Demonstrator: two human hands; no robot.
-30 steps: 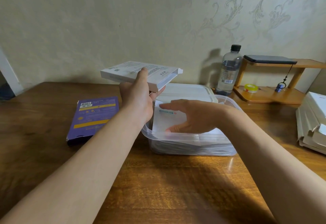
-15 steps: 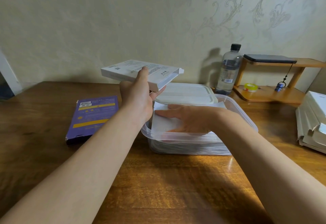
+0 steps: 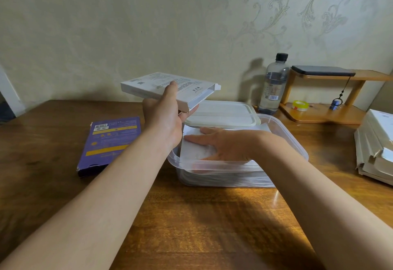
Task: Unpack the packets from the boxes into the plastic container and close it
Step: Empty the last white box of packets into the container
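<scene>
Well to the left of the left hand, a purple box [image 3: 110,142] lies flat on the counter [image 3: 191,216]. Its right long edge runs close beside the left forearm, and bare wood lies on its far side. The left hand [image 3: 163,121] is raised above the counter and grips a white box [image 3: 165,88] at its near edge, thumb on top and fingers curled underneath. The box is held roughly level, with its open end and loose flap pointing right, above the lid [image 3: 221,113].

The pale lid lies flat just below and to the right of that hand, behind the plastic container [image 3: 293,140]. I cannot tell whether it touches the container's far rim. The container stands on the counter between the two forearms, its left rim directly under the left wrist.

A stack of packets rises well up the container's walls. The right hand [image 3: 225,144] lies on the top packet [image 3: 195,152], fingers straight, close together and pointing left, palm pressed down. The packet's left edge sits near the container's left wall.

Behind and to the right of the right hand, a bottle [image 3: 274,87] stands upright by the wall, just beside a wooden shelf [image 3: 319,114] with a tape roll [image 3: 300,105] on its lower board. Further right, past a strip of bare counter, a stack of white boxes [image 3: 374,148] sits at the frame's edge. Nearer than both hands, broad open wood runs toward the person.
</scene>
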